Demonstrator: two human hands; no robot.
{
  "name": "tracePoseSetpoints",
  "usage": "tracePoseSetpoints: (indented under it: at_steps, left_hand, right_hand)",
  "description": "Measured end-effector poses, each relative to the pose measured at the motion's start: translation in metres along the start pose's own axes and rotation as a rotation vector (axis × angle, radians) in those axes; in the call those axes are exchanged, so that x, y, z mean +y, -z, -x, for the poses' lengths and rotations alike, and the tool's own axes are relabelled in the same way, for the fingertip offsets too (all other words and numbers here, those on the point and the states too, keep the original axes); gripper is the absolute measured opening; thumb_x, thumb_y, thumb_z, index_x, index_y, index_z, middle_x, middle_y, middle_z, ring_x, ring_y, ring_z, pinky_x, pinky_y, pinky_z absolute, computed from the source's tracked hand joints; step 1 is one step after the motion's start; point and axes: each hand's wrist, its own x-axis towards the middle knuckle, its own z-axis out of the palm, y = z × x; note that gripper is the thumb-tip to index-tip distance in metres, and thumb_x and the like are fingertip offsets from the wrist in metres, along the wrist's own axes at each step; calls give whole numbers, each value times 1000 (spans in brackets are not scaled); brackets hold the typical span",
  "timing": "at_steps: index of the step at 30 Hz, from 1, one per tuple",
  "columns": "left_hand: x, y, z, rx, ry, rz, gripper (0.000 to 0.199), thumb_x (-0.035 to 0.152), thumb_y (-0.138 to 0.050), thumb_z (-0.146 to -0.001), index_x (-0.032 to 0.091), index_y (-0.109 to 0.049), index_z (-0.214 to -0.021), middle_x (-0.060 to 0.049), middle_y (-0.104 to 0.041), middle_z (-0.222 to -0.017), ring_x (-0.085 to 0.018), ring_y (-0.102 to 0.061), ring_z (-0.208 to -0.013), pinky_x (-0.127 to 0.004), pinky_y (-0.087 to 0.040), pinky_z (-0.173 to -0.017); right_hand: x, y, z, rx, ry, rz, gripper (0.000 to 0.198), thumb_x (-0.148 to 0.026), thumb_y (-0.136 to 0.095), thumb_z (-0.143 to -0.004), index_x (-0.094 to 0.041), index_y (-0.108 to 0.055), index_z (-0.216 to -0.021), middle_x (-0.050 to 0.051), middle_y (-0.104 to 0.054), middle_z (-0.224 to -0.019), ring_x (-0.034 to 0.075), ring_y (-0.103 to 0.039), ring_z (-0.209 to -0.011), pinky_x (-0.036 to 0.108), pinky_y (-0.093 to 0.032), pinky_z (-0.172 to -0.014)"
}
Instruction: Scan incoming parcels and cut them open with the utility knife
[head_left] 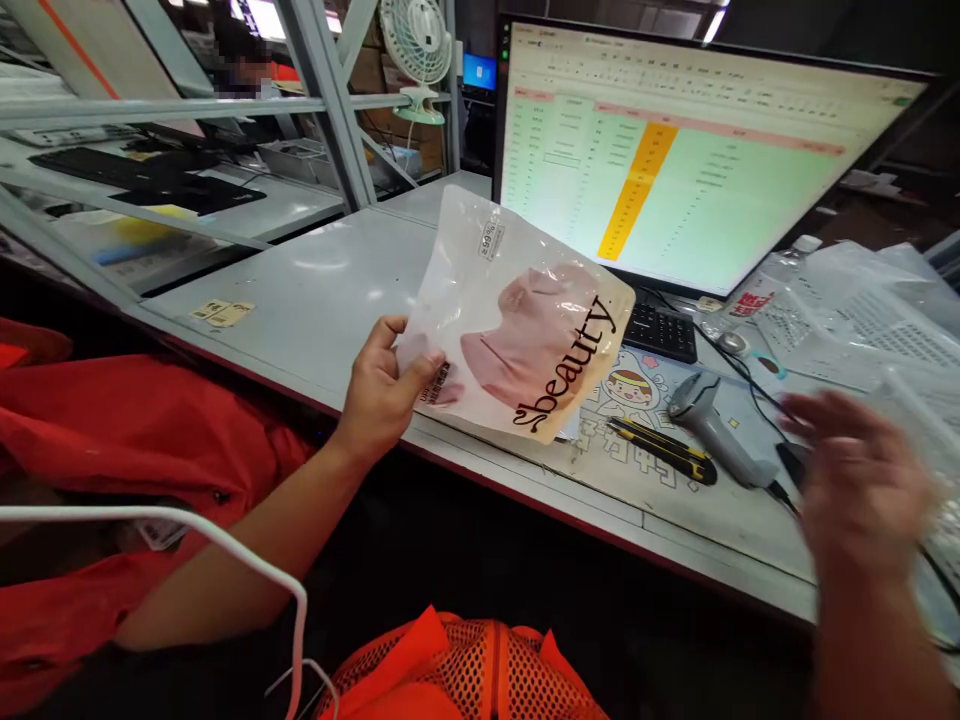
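My left hand is closed on the lower left corner of a flat plastic pouch, thumb on top. The pouch is pale, with a pinkish garment pictured inside or printed on it and the word "beauty" in black along one side. It is held tilted above the front edge of the table. My right hand is over the right side of the table, smeared by motion, so its fingers cannot be made out. Closest to it is a grey barcode scanner. A black and yellow utility knife lies beside the scanner.
A monitor showing a spreadsheet stands behind the pouch, with a black keyboard below it. Clear plastic bags and a bottle are at the right. A metal frame and a fan stand at the back left.
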Motion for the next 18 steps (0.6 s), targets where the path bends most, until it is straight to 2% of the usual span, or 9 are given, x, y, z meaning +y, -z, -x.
tracePoseSetpoints:
  at_steps: [2,3,5,7,9,11,15,16,18]
  left_hand:
    - [-9,-21,0,-46,28,43,50,40,-91,-83,22,-55,-113,2,-70,-92,-12,-69,-69,-22,-64,-60]
    - [-14,-30,2,-72,35,52,50,41,-90,-83,21,-57,-115,0,-71,-94,-13,-70,-72,-22,-64,-63]
    - [-25,-43,7,-102,32,66,52,41,-89,-85,20,-59,-121,-3,-73,-99,-14,-72,-80,-22,-64,-70]
    - [-32,-46,9,-143,51,76,53,40,-89,-85,19,-62,-125,-5,-75,-102,-16,-73,-86,-22,-63,-75]
    - [-34,-41,7,-238,145,95,51,41,-90,-84,17,-66,-123,-7,-76,-100,-17,-73,-85,-23,-62,-74]
    - [-32,-33,-2,-327,252,151,54,50,-89,-83,16,-69,-119,-9,-76,-98,-19,-74,-82,-24,-62,-71]
    - [-21,-27,-24,-416,321,245,84,67,-93,-72,21,-64,-137,-11,-77,-108,-23,-75,-88,-28,-62,-72]
    - [-17,-28,-28,-486,341,219,88,65,-95,-69,21,-64,-138,-12,-77,-108,-24,-76,-89,-29,-62,-73]
    - [-9,-35,-31,-676,394,109,79,58,-99,-68,17,-71,-130,-13,-78,-104,-25,-76,-89,-29,-60,-72]
  right_hand:
    - [-23,-59,7,-382,-142,-241,81,-79,-77,-80,-33,-63,-145,15,-69,-143,39,-64,-134,62,-54,-109]
    - [-29,-85,10,-502,-227,-344,86,-80,-79,-78,-32,-60,-147,15,-68,-146,37,-66,-132,59,-56,-107]
    - [-33,-125,12,-552,-360,-453,80,-71,-87,-76,-28,-63,-141,13,-73,-137,33,-71,-121,51,-60,-101]
    - [-32,-145,12,-489,-405,-481,63,-62,-92,-74,-24,-72,-121,10,-78,-120,28,-74,-107,44,-62,-93]
    - [-31,-148,10,-445,-360,-447,49,-58,-93,-73,-22,-75,-100,7,-79,-105,24,-73,-95,38,-62,-86]
    - [-32,-141,7,-504,-286,-372,41,-56,-93,-74,-21,-75,-86,5,-76,-91,20,-68,-83,32,-59,-76]
    - [-42,-120,-4,-841,-272,-217,39,-52,-89,-81,-19,-70,-72,0,-61,-67,13,-53,-61,25,-46,-55]
    - [-45,-116,-6,-931,-287,-189,38,-52,-87,-83,-18,-71,-74,-1,-60,-67,12,-52,-60,25,-45,-55]
    - [-51,-111,-9,-1061,-304,-152,35,-50,-84,-86,-18,-74,-80,0,-63,-72,13,-54,-63,26,-48,-58]
